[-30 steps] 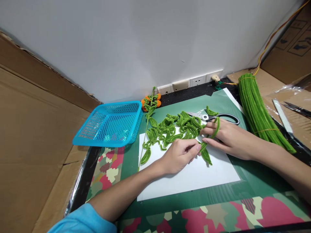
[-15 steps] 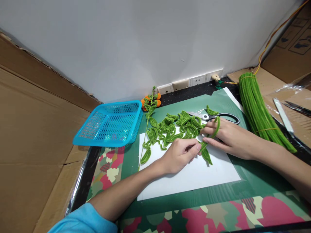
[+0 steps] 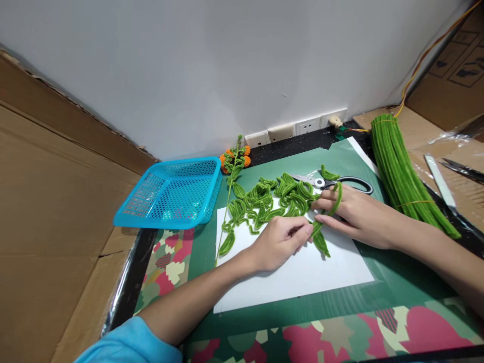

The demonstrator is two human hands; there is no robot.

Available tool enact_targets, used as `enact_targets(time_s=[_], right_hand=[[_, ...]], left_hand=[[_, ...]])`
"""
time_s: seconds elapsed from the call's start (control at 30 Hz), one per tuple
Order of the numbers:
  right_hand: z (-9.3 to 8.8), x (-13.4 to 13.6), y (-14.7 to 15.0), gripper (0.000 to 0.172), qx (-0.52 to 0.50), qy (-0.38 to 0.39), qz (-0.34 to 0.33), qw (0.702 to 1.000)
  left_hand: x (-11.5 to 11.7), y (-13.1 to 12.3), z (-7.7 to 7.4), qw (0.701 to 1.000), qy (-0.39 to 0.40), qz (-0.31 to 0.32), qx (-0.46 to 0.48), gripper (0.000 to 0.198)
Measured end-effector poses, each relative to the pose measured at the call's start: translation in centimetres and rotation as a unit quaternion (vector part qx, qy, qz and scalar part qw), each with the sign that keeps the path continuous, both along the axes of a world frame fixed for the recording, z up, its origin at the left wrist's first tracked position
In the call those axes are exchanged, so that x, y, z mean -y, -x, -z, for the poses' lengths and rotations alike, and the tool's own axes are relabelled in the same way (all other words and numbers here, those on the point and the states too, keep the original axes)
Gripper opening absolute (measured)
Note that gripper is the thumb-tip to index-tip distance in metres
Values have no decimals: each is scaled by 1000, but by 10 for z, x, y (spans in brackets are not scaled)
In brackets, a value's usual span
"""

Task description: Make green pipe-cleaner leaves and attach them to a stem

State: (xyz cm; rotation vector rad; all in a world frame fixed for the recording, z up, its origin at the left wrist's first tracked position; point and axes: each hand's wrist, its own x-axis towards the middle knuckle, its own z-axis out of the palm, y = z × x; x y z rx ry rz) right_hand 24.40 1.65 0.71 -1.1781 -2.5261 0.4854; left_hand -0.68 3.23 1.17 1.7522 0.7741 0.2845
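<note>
My left hand (image 3: 282, 241) is closed in a pinch on a green pipe cleaner (image 3: 338, 199) over the white paper (image 3: 302, 277). My right hand (image 3: 350, 212) grips the same pipe cleaner, whose free end curls up over the fingers. Just below the hands, a green pipe-cleaner leaf (image 3: 321, 245) points down toward the paper; whether it is joined to the held piece I cannot tell. Behind my hands lies a pile of looped green pipe-cleaner leaves (image 3: 264, 199). Scissors (image 3: 353, 184) rest partly open beside my right hand, near a single leaf (image 3: 328, 174).
A blue mesh basket (image 3: 174, 194) stands at the left. A stem with orange flowers (image 3: 235, 169) lies beside it. At the right are a bundle of green pipe cleaners (image 3: 404, 171), a white-handled tool (image 3: 440, 180) and dark pliers-like tools (image 3: 463, 169). Wall sockets (image 3: 308, 125) line the back.
</note>
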Motion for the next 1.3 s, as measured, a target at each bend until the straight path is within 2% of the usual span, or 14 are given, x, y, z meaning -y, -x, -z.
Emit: enact_targets(time_s=[1.3], right_hand=[[-2, 0, 0, 33, -14, -3, 4, 1000]], left_hand=[[0, 0, 0, 1000, -2, 0, -3, 45]])
